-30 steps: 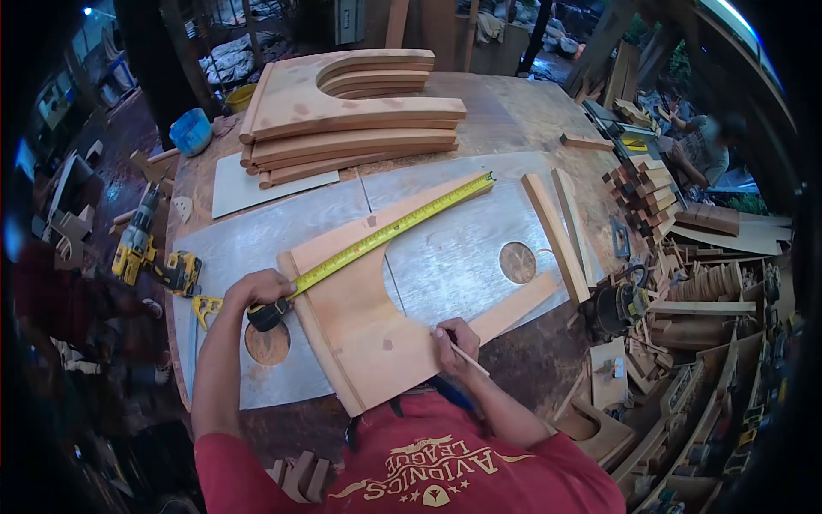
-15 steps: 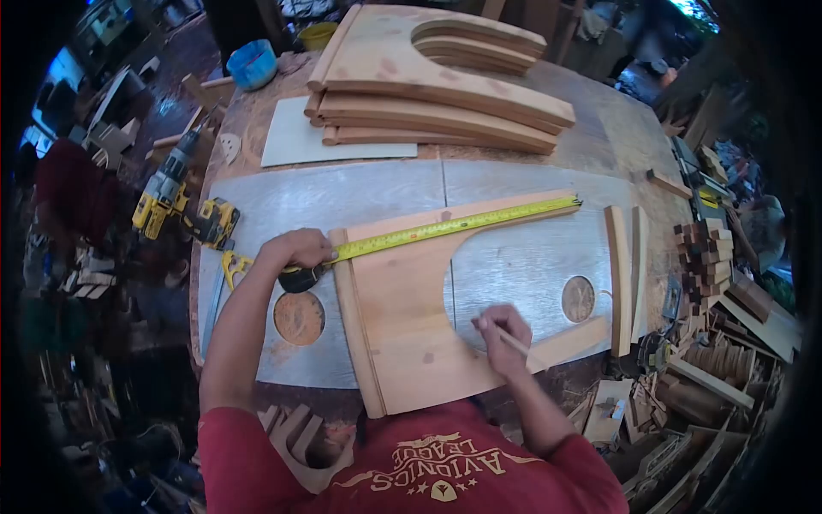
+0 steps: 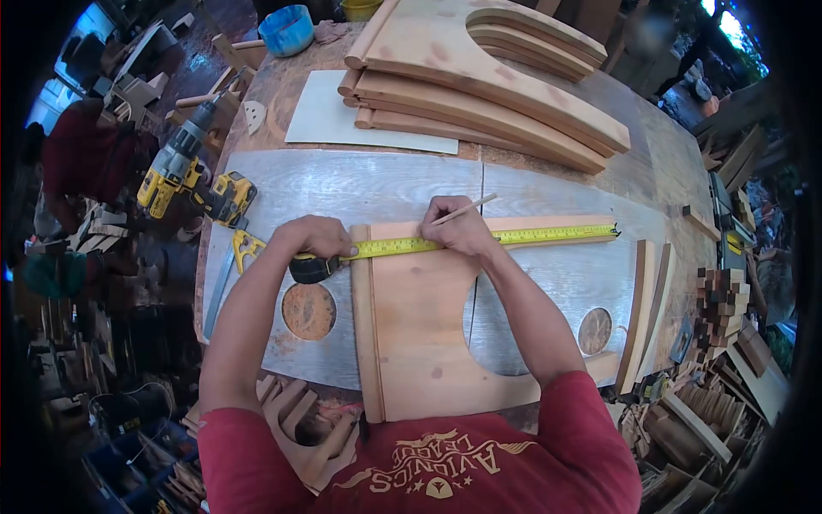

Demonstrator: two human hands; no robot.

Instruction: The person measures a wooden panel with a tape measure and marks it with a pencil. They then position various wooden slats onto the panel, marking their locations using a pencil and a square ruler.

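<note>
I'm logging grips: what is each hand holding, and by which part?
The left hand holds the tape measure at its case end; the right hand holds a pencil toward one end, the other jutting out.

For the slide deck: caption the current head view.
Left hand holds a yellow tape measure along a notched wooden panel; the right hand, over both, holds a pencil.

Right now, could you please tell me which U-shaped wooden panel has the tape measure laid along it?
The single panel lying on the silvery sheet, beneath the right hand; the similar panels are stacked farther back.
</note>
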